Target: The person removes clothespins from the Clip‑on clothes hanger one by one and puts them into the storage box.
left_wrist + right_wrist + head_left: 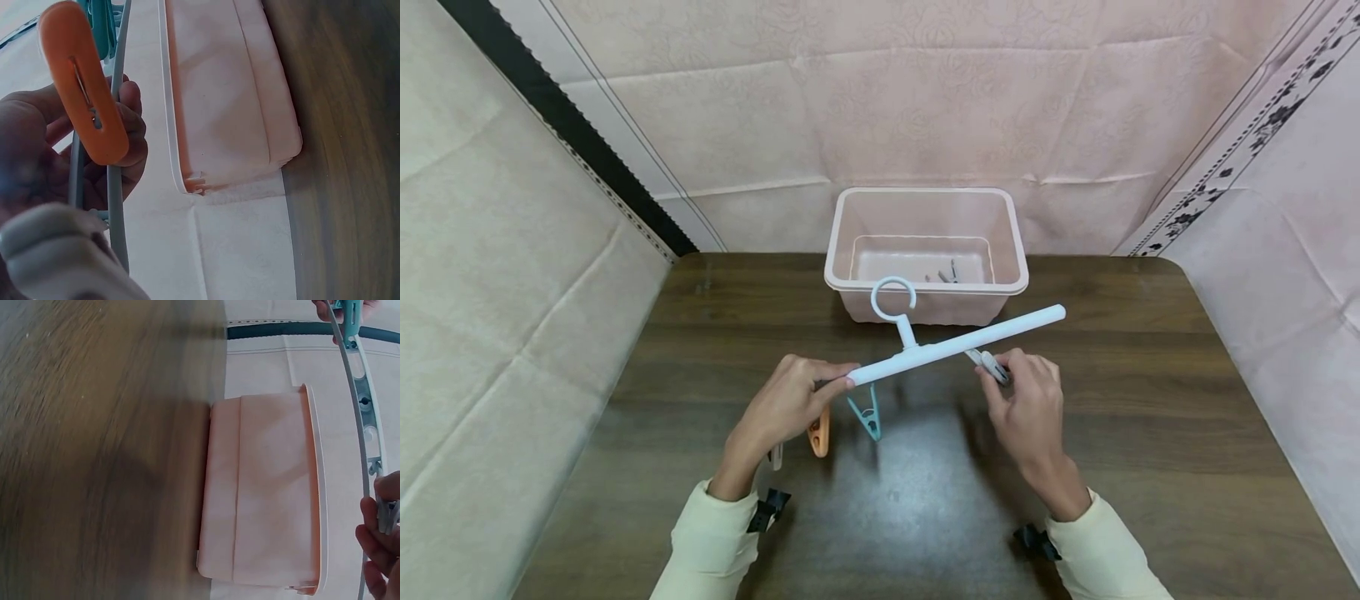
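At frame centre, your left hand (786, 402) gripped the white hanger bar (958, 342) while your right hand (1026, 400) pinched a grey clip (992, 365) beneath it. Orange (819, 434) and teal (867, 413) clips dangled below, with the pink tub (925, 287) just behind.

Wore pale cream long sleeves, left sleeve (711, 542) and right sleeve (1105, 554), with soft cuffs ending at the wrists. Carried a small black clip-like mount at each cuff, left mount (769, 508) and right mount (1036, 540). Bare left hand (786, 400) and right hand (1026, 404), no rings seen.
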The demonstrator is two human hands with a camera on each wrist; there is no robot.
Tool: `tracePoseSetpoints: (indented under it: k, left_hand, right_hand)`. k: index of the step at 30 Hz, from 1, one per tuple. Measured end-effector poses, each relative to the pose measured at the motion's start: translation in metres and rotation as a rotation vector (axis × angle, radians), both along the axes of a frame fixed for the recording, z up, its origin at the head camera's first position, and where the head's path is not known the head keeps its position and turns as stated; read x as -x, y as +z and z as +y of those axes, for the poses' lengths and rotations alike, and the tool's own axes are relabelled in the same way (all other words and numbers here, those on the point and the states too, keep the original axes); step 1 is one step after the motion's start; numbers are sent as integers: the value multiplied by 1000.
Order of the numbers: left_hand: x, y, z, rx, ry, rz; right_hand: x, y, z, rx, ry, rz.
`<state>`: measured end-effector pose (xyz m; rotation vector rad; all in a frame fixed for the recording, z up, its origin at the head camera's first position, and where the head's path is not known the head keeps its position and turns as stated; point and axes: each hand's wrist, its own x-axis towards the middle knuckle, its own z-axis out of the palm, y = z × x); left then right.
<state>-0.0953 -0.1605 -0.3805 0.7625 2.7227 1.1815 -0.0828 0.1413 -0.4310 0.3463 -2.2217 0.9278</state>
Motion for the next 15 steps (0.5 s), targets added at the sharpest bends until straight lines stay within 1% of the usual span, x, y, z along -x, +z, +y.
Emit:
tracePoseSetpoints:
  k: [5,10,15]
  left_hand:
    - [-1,1,0,-1,-1,0]
    - [-1,2,1,-1,-5,-2]
    - [-1,2,2,-1,-8,-10]
  right_hand:
    - [-1,-1,0,-53,-3,75]
    - [-1,-5,1,-121,-15,200]
    - [1,-8,1,-167,-37,288]
